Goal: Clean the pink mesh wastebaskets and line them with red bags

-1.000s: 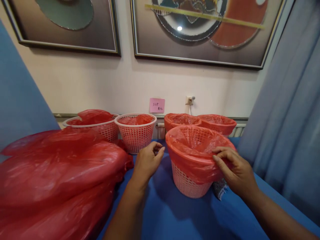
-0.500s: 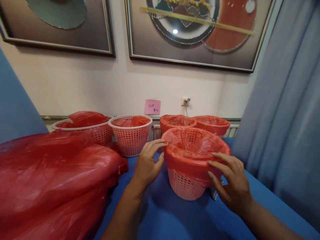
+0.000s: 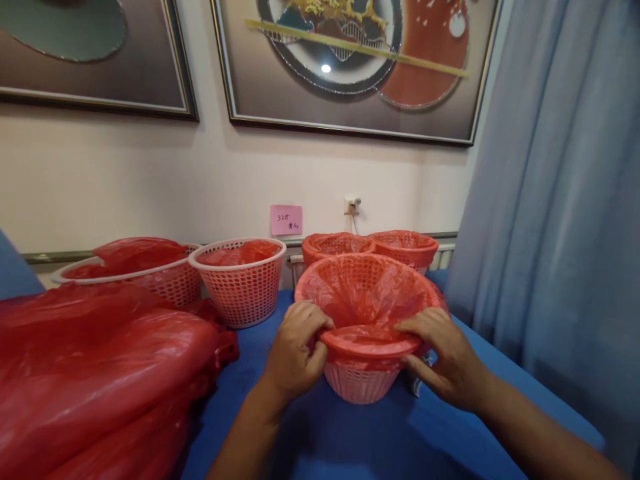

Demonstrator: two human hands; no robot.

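Observation:
A pink mesh basket (image 3: pixel 361 385) lined with a red plastic bag (image 3: pixel 367 300) stands on the blue table (image 3: pixel 350 440) in front of me, tilted towards me. My left hand (image 3: pixel 295 353) grips the near left rim, fingers curled over the bag's folded edge. On the near right rim my right hand (image 3: pixel 443 360) is closed as well, thumb below and fingers on top of the bag.
A pile of red plastic bags (image 3: pixel 100 373) fills the left of the table. Behind stand two white mesh baskets (image 3: pixel 240 283) holding red bags and two more bag-lined baskets (image 3: pixel 370 243). A grey-blue curtain (image 3: pixel 555 200) hangs at the right. The wall carries a pink note (image 3: pixel 286 219).
Both hands moved from beside the basket onto its near rim and closed on it. The basket now tilts towards me and the view has shifted right.

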